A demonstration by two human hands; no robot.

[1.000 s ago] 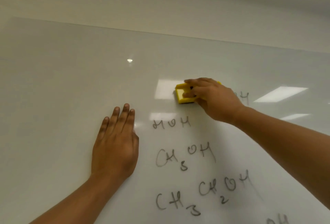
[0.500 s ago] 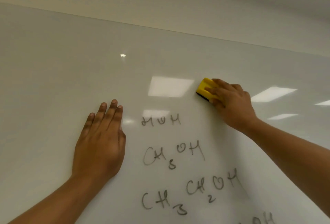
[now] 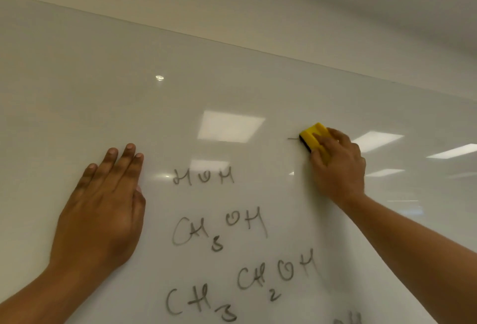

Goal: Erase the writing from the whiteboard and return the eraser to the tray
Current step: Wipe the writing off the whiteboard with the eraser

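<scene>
A glossy whiteboard [image 3: 77, 86] fills most of the view. Grey handwritten chemical formulas [image 3: 219, 228] run down its lower middle in several lines. My right hand [image 3: 338, 168] presses a yellow eraser [image 3: 313, 136] with a black felt edge against the board, above and to the right of the top formula line. A short grey stroke [image 3: 293, 139] shows just left of the eraser. My left hand [image 3: 103, 210] lies flat on the board to the left of the writing, fingers together, holding nothing. No tray is in view.
The board's top edge [image 3: 232, 44] runs diagonally, with a pale wall [image 3: 284, 8] above it. Ceiling-light reflections [image 3: 229, 126] gleam on the board between my hands and to the right.
My right hand has slid the eraser to the right along the top line, wiping away the writing that was beside it. My left hand has stayed flat on the board.
</scene>
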